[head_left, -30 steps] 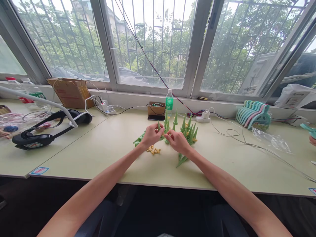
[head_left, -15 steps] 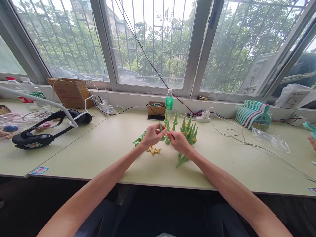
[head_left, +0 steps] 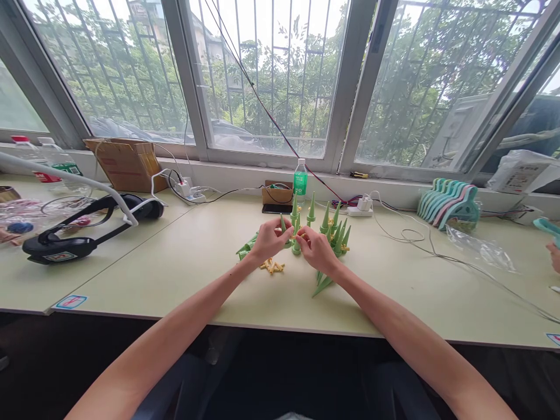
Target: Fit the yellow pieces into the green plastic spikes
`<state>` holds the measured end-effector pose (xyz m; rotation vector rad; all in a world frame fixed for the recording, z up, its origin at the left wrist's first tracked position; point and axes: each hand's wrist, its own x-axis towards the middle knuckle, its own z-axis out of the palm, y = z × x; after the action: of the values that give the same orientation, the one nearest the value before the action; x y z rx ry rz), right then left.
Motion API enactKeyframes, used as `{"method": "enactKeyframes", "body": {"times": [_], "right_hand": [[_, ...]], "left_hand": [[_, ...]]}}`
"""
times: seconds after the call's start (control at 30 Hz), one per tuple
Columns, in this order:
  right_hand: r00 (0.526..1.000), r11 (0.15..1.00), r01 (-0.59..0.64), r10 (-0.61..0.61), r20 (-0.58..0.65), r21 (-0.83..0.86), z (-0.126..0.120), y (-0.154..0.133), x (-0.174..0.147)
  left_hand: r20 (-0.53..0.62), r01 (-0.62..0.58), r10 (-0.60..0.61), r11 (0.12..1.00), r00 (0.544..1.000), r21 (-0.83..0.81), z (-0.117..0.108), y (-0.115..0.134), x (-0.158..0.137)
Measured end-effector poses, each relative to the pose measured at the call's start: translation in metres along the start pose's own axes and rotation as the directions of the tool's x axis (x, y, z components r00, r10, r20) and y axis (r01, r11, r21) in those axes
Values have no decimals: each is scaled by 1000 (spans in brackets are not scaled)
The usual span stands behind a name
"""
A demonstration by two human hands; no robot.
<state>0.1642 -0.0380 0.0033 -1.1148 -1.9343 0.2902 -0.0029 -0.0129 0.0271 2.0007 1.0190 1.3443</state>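
Note:
My left hand (head_left: 269,239) is closed around a green cone-shaped plastic piece (head_left: 283,223), whose tip sticks up past the fingers. Close beside it, my right hand (head_left: 315,246) pinches at a small yellow piece (head_left: 294,235) between the two hands; its shape is mostly hidden. Several green cones with yellow pieces (head_left: 336,236) stand upright behind and right of my right hand. Loose green cones (head_left: 322,284) lie below that hand. A small pile of yellow pieces (head_left: 272,266) rests under my left wrist, and more green parts (head_left: 247,246) lie to its left.
A bottle with a green label (head_left: 300,182), a small cardboard box (head_left: 278,192) and a dark phone (head_left: 276,208) stand at the back. Black headgear (head_left: 87,230) lies left. Cables, hangers (head_left: 450,204) and plastic wrap (head_left: 481,248) are right. Another person's hand (head_left: 555,256) shows at the right edge.
The fingers of my right hand have shifted and loosened slightly beside the left hand. The left hand stays nearly in place, with the green cone still in it.

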Motion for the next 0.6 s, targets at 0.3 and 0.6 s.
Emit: {"method": "enactKeyframes", "body": {"times": [0.3, 0.6], "right_hand": [[1000, 1000, 1, -1, -7, 6, 1, 2, 1], [1000, 997, -23, 22, -10, -67, 2, 3, 2]], "left_hand": [[31, 4, -5, 1000, 1000, 26, 0, 0, -2], [55, -9, 8, 1000, 998, 17, 1, 0, -3]]}}
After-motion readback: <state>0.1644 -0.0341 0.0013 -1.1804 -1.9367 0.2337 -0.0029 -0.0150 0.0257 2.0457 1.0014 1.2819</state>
